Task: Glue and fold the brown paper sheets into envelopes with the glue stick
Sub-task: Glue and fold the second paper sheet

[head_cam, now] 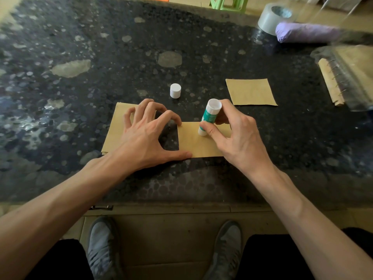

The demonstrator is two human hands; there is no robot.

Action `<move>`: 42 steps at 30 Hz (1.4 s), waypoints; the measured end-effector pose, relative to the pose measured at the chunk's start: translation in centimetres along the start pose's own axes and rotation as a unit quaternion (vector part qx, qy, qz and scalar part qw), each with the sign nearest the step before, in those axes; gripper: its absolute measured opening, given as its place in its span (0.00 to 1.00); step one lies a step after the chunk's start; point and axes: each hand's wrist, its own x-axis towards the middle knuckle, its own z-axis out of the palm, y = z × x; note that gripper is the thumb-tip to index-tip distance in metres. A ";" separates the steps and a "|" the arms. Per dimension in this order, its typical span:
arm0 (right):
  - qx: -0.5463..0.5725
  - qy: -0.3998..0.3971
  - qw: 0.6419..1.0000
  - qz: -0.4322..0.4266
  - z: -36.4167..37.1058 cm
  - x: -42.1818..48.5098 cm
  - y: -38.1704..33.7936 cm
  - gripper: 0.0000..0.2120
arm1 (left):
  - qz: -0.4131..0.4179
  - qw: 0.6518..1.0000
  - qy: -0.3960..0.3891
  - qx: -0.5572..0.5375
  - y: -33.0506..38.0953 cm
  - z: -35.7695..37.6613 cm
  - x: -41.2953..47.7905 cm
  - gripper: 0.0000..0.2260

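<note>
We see the left hand (144, 136) spread wide over the dark speckled table (101, 67), fingers arched and apart. Its thumb and forefinger press down on the left edge of a brown paper sheet (193, 144) that lies flat between the two hands, while the other fingertips rest on a stack of brown sheets (115, 134) just to the left. The right hand (238, 136) pinches the glue stick (209, 118) between thumb and curled fingers. The stick is tilted, with its lower end touching the middle sheet near that sheet's far edge and its white upper end pointing away from us. The stick's white cap (175, 90) stands upright on the table just beyond the hands, apart from the paper. A separate brown piece (251, 91) lies flat further right, beyond the right hand and clear of it. Towards the far right corner we make out a grey tape roll (270, 19), a purple bundle (302, 32) beside it, and a spiral-bound notebook (331, 83) under a clear cover, all somewhat blurred.
</note>
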 end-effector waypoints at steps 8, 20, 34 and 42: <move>-0.011 -0.017 1.000 0.001 -0.8 0.1 -0.1 0.15 | 0.003 1.000 0.003 -0.001 -0.1 0.0 0.0 0.36; -0.022 -0.037 0.999 0.012 -1.4 -0.1 0.2 0.16 | -0.005 1.000 -0.004 -0.003 0.1 -0.1 0.0 0.38; -0.039 0.004 0.999 0.015 -1.8 -0.6 0.7 0.15 | -0.002 1.000 -0.008 -0.001 0.0 -0.1 0.1 0.38; -0.037 0.004 0.999 0.017 -2.1 -1.0 1.3 0.16 | -0.005 1.000 -0.011 -0.005 0.2 -0.3 0.0 0.38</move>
